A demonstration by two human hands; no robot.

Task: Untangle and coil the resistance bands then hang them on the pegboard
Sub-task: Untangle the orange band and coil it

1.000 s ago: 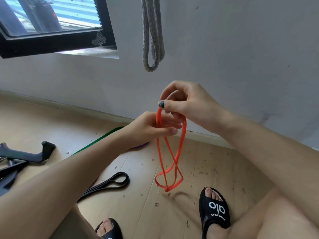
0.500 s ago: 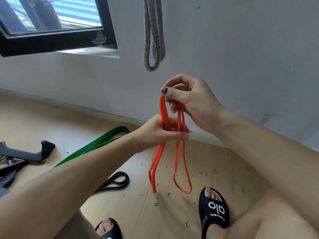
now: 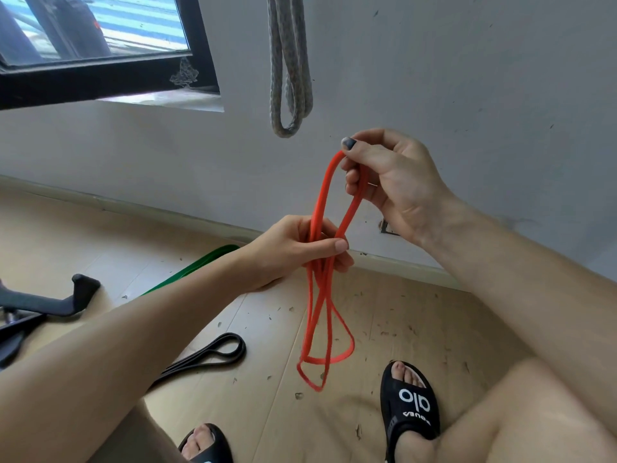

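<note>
Between both hands, above the wooden floor [image 3: 384,322]: orange resistance band [image 3: 320,208], folded into several strands, hanging down to loose loops just short of the floor. Right hand [image 3: 387,182]: uppermost, thumb and fingers pinching the top bend of the band. Left hand [image 3: 297,252]: lower, fingers curled round the gathered strands at mid-length. Below that grip: strands crossing one another, loops uneven in length, so coil judged incomplete and not yet free of twist. On the floor to the left: green resistance band [image 3: 200,265] lying flat, black resistance band [image 3: 213,354] lying in a narrow loop, both untouched and awaiting the same treatment. On the wall above: grey rope loop [image 3: 288,78] hanging, its mounting out of frame; pegboard not in view. Likely faults from here: slackened pinch at the top, letting elastic recoil pull the bend free and drop the folds; further winding over the crossed lower strands, locking the twist into the coil; trailing loops brushing the littered floor or catching on the black sandal [image 3: 409,406] directly below; unequal loops slipping off a peg once hung.
</note>
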